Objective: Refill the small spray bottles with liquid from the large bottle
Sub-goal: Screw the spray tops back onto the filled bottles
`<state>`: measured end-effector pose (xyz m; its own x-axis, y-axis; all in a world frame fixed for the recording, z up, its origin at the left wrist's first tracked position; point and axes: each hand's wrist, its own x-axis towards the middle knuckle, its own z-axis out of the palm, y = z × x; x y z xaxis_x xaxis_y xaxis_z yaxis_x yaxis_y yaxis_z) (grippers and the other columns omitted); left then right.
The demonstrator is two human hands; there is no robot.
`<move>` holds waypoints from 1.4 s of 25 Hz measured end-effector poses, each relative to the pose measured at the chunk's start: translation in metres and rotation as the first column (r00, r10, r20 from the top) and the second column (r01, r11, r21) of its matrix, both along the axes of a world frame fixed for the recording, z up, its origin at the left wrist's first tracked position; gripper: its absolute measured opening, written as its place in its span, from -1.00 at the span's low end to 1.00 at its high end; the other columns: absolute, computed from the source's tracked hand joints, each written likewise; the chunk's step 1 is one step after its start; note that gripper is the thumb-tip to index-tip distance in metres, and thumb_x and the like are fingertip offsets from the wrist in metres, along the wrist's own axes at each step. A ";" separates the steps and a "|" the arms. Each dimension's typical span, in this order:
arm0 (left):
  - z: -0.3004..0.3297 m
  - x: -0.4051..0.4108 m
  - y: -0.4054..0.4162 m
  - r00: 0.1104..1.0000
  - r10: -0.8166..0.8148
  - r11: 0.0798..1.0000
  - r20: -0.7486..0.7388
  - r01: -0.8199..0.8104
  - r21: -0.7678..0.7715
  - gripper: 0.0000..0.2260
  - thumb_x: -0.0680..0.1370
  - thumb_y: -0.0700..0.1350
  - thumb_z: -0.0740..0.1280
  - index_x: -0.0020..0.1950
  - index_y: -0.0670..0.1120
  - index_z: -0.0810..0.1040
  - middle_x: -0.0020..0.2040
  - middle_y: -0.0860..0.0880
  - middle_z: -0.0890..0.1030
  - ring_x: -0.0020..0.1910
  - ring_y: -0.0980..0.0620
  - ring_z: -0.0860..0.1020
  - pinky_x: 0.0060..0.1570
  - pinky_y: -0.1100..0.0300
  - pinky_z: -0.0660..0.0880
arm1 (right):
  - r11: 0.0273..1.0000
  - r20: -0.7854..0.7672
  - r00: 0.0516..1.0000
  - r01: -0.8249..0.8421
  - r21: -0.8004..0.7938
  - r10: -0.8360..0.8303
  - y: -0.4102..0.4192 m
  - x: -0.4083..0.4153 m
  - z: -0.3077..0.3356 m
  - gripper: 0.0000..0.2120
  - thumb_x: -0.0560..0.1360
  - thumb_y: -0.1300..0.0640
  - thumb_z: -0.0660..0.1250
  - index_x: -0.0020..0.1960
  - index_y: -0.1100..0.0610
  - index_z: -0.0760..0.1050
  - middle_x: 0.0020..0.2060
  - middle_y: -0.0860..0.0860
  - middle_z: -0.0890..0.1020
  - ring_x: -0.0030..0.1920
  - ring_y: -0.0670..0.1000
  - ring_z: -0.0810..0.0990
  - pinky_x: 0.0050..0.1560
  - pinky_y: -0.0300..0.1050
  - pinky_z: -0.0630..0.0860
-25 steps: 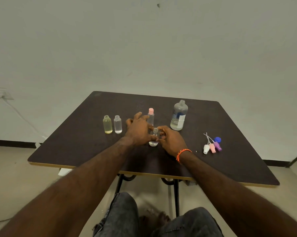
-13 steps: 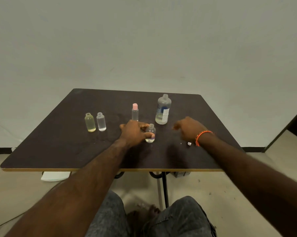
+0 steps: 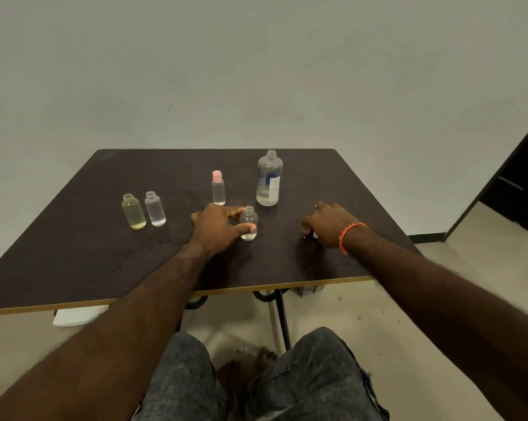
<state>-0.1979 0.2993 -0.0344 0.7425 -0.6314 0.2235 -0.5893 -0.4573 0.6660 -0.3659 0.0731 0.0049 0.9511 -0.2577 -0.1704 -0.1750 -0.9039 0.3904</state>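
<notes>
On the dark table (image 3: 74, 244) my left hand (image 3: 217, 227) grips a small clear uncapped bottle (image 3: 249, 220) that stands upright, thumb across its front. Just behind it are the large clear bottle (image 3: 268, 180), uncapped with a little liquid at the bottom, and a small bottle with a pink cap (image 3: 218, 189). To the left stand two open small bottles, one yellowish (image 3: 133, 211) and one clear (image 3: 155, 209). My right hand (image 3: 328, 226), with an orange wristband, rests curled on the table to the right over the loose spray caps. Only a white bit (image 3: 315, 235) shows under it.
The table's near edge runs just below my forearms, with its metal legs (image 3: 279, 317) underneath. A white object (image 3: 77, 317) lies on the floor under the left side. A dark doorway (image 3: 520, 183) opens at the far right. My knees are below.
My right hand left the small bottle and moved right onto the spray caps, covering them. My left hand stayed on the small bottle. The view shifted to the right.
</notes>
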 end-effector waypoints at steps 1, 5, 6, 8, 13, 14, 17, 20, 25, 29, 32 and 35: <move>0.000 -0.001 0.000 1.000 -0.002 1.000 0.004 0.002 -0.005 -0.61 0.46 0.21 0.52 0.27 0.20 0.66 0.05 0.22 0.71 0.20 0.11 0.55 0.21 -0.05 0.15 | 1.000 0.010 1.000 -0.008 -0.009 0.008 0.000 0.000 0.000 -0.67 0.52 0.11 0.41 0.27 -0.02 0.54 0.21 0.03 0.61 0.28 0.10 0.43 0.24 0.07 0.43; 0.001 -0.003 0.001 1.000 0.006 1.000 0.006 -0.006 -0.019 -0.63 0.45 0.23 0.53 0.24 0.24 0.67 -0.07 0.31 0.64 0.17 0.19 0.55 0.18 0.00 0.15 | 0.994 0.218 0.970 -0.109 0.002 0.106 0.003 0.009 0.012 -0.81 0.58 0.11 0.29 0.18 0.01 0.55 0.10 0.02 0.63 0.16 0.08 0.50 0.16 0.05 0.47; 0.001 -0.003 0.001 1.000 0.007 1.000 -0.002 -0.008 -0.015 -0.61 0.44 0.23 0.53 0.25 0.23 0.66 -0.03 0.30 0.67 0.19 0.18 0.55 0.19 -0.01 0.16 | 0.987 0.329 0.938 -0.143 0.075 0.111 0.006 0.014 0.017 -0.82 0.58 0.12 0.28 0.15 0.02 0.56 0.07 0.01 0.64 0.13 0.09 0.53 0.13 0.05 0.48; 0.002 -0.003 0.001 1.000 0.010 1.000 -0.003 -0.010 0.003 -0.57 0.45 0.24 0.53 0.29 0.20 0.65 0.12 0.23 0.70 0.27 0.14 0.53 0.25 -0.04 0.18 | 0.927 0.570 0.821 -0.229 0.297 0.020 0.019 0.025 0.029 -0.83 0.55 0.13 0.33 0.12 0.05 0.59 0.04 0.00 0.66 0.05 0.05 0.58 0.07 0.01 0.51; 0.001 -0.003 0.000 0.999 0.030 0.998 0.036 -0.032 0.050 -0.53 0.46 0.25 0.51 0.34 0.18 0.63 0.23 0.19 0.68 0.35 0.09 0.51 0.28 -0.04 0.18 | 0.645 0.742 0.512 -0.399 0.652 -0.433 0.055 0.049 0.046 -0.85 0.42 0.12 0.50 -0.02 0.00 0.63 -0.15 -0.15 0.68 -0.14 -0.17 0.65 -0.07 -0.20 0.57; 0.001 -0.003 -0.001 0.999 0.031 0.998 0.043 -0.033 0.059 -0.53 0.46 0.26 0.51 0.34 0.18 0.63 0.22 0.19 0.68 0.34 0.09 0.51 0.28 -0.04 0.19 | 0.576 0.711 0.496 -0.423 0.700 -0.499 0.058 0.052 0.046 -0.85 0.42 0.12 0.51 -0.03 0.02 0.64 -0.16 -0.12 0.69 -0.13 -0.15 0.67 -0.05 -0.15 0.61; -0.001 -0.001 -0.002 0.999 0.030 0.998 0.029 -0.031 0.062 -0.51 0.45 0.27 0.51 0.34 0.18 0.63 0.20 0.19 0.69 0.32 0.10 0.52 0.31 -0.06 0.21 | 0.365 0.603 0.488 -0.499 0.786 -0.631 0.065 0.057 0.044 -0.82 0.41 0.16 0.55 -0.01 0.10 0.65 -0.15 0.05 0.71 -0.09 0.06 0.71 -0.01 0.11 0.67; -0.004 0.000 -0.002 0.999 0.029 0.998 0.017 -0.030 0.051 -0.51 0.44 0.26 0.52 0.35 0.19 0.62 0.19 0.18 0.69 0.32 0.10 0.51 0.33 -0.07 0.21 | 0.324 0.596 0.451 -0.545 0.773 -0.665 0.072 0.061 0.044 -0.78 0.40 0.16 0.57 0.02 0.13 0.65 -0.15 0.09 0.70 -0.09 0.10 0.71 -0.03 0.16 0.68; -0.007 0.002 -0.003 1.000 0.025 0.998 -0.018 -0.024 0.053 -0.49 0.45 0.25 0.52 0.37 0.17 0.61 0.22 0.15 0.68 0.33 0.07 0.51 0.35 -0.08 0.19 | 0.363 0.635 0.437 -0.557 0.747 -0.637 0.076 0.062 0.047 -0.79 0.42 0.13 0.56 0.03 0.14 0.65 -0.14 0.08 0.70 -0.09 0.12 0.71 0.00 0.16 0.66; -0.008 0.002 -0.002 0.999 0.015 0.999 -0.036 -0.014 0.030 -0.50 0.45 0.25 0.52 0.36 0.16 0.61 0.23 0.15 0.68 0.36 0.07 0.50 0.37 -0.08 0.16 | 0.421 0.702 0.367 -0.600 0.680 -0.611 0.076 0.061 0.047 -0.76 0.45 0.07 0.52 0.08 0.12 0.65 -0.10 -0.03 0.71 -0.12 -0.06 0.69 -0.03 -0.12 0.66; -0.009 0.001 -0.001 1.000 0.015 1.000 -0.012 -0.015 0.006 -0.55 0.45 0.25 0.52 0.32 0.21 0.63 0.19 0.19 0.69 0.33 0.11 0.52 0.34 -0.07 0.18 | 0.492 0.720 0.214 -0.602 0.629 -0.660 0.075 0.056 0.027 -0.82 0.53 0.05 0.43 0.13 0.02 0.60 -0.07 -0.16 0.66 -0.11 -0.21 0.62 -0.04 -0.25 0.59; -0.009 0.001 0.000 1.000 0.013 1.000 0.017 -0.013 -0.002 -0.58 0.44 0.26 0.52 0.28 0.23 0.65 0.11 0.23 0.71 0.26 0.15 0.54 0.25 -0.01 0.18 | 0.502 0.640 0.174 -0.482 0.718 -0.748 0.074 0.046 -0.018 -0.76 0.60 0.05 0.35 0.25 0.05 0.52 0.04 -0.13 0.61 0.04 -0.17 0.60 0.13 -0.11 0.59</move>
<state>-0.1970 0.2991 -0.0437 0.7470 -0.6211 0.2370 -0.5943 -0.4641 0.6568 -0.3195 0.1476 -0.0133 0.4362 -0.7671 0.4704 0.0698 -0.4923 -0.8676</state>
